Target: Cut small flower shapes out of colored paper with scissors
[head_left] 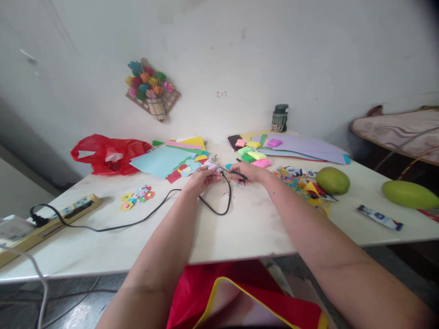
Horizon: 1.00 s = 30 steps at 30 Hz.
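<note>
Over the middle of the table, my left hand [203, 178] pinches a small lilac paper piece [213, 168]. My right hand [252, 172] is closed around the black handles of a pair of scissors [240, 175], whose blades point left toward the lilac paper. Whether the blades touch the paper I cannot tell. A black cord [224, 212] loops under both hands, and its far end is hidden near my fingers. Small cut paper shapes [181, 168] in red, green, blue and yellow lie just beyond my left hand. Finished paper flowers [139, 196] rest to its left.
A power strip [68, 212] with the cord plugged in lies at the left. Behind are a red plastic bag [111, 153] and coloured sheets [305, 145]. Clay packs [255, 155], paper scraps [310, 188], two green fruits [332, 180] and a glue tube [379, 217] are on the right.
</note>
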Tool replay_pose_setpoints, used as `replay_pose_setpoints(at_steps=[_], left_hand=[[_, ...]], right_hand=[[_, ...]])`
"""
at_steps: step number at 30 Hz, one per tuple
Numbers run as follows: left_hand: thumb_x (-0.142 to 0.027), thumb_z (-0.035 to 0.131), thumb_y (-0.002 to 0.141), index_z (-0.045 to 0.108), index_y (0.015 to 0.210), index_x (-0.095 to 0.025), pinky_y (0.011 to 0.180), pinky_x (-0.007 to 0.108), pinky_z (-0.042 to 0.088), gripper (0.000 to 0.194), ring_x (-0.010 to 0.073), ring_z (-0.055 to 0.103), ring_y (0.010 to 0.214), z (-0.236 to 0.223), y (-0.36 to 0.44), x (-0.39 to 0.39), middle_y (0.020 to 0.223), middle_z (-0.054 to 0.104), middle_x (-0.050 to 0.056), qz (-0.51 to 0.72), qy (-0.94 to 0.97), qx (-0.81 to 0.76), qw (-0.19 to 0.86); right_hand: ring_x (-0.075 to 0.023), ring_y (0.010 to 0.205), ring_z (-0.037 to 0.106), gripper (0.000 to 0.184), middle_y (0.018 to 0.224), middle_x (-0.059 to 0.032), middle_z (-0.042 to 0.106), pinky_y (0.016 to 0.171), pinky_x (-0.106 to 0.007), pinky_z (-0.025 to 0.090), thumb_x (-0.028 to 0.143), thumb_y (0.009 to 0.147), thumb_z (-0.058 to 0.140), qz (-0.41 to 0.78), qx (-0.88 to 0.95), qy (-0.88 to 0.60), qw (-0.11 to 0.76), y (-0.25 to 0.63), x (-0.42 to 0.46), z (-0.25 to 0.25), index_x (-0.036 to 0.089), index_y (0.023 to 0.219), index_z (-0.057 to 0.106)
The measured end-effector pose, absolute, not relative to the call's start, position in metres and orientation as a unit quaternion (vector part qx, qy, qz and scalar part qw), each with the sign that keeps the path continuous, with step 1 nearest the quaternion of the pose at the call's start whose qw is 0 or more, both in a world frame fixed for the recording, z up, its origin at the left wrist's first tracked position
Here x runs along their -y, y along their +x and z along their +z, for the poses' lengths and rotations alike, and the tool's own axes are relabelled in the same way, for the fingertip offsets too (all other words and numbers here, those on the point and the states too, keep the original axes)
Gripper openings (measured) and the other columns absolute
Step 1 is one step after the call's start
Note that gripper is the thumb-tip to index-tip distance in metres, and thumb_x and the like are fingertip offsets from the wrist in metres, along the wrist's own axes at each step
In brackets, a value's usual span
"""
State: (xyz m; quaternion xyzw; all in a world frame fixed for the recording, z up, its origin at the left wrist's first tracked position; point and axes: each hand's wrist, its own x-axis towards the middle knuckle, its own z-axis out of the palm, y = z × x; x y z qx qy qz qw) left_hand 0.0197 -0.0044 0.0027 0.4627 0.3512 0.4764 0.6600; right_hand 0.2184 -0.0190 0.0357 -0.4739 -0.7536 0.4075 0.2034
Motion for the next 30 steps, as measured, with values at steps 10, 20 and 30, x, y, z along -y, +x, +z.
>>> replay_pose_setpoints(at_steps=[10,20,30], left_hand=[[-0.011,0.063,0.077,0.055,0.075,-0.011,0.057,0.021,0.053,0.008,0.0078,0.057,0.046,0.0028,0.0198,0.0048,0.057,0.061,0.001,0.489,0.469,-0.35,0.647],[-0.01,0.061,0.079,0.056,0.081,-0.01,0.059,0.022,0.054,0.005,0.0119,0.064,0.053,0.0013,0.0193,0.0031,0.067,0.068,0.006,0.483,0.469,-0.354,0.649],[-0.013,0.063,0.079,0.06,0.076,-0.01,0.058,0.021,0.054,0.005,0.0109,0.064,0.052,0.0027,0.0189,0.0042,0.065,0.067,0.006,0.467,0.49,-0.349,0.649]], right_hand=[[-0.0041,0.035,0.046,0.024,0.05,0.0053,0.052,0.029,-0.016,0.027,0.036,0.08,0.065,0.408,0.755,-0.474,0.197,0.2193,0.0168,0.0328,0.015,0.073,0.054],[-0.0042,0.036,0.047,0.022,0.052,0.005,0.052,0.03,-0.016,0.027,0.033,0.084,0.06,0.411,0.759,-0.467,0.191,0.2187,0.0179,0.0333,0.015,0.073,0.053],[-0.0044,0.036,0.047,0.025,0.051,0.0053,0.053,0.03,-0.016,0.026,0.037,0.079,0.065,0.41,0.76,-0.467,0.191,0.2195,0.0147,0.03,0.015,0.076,0.055]])
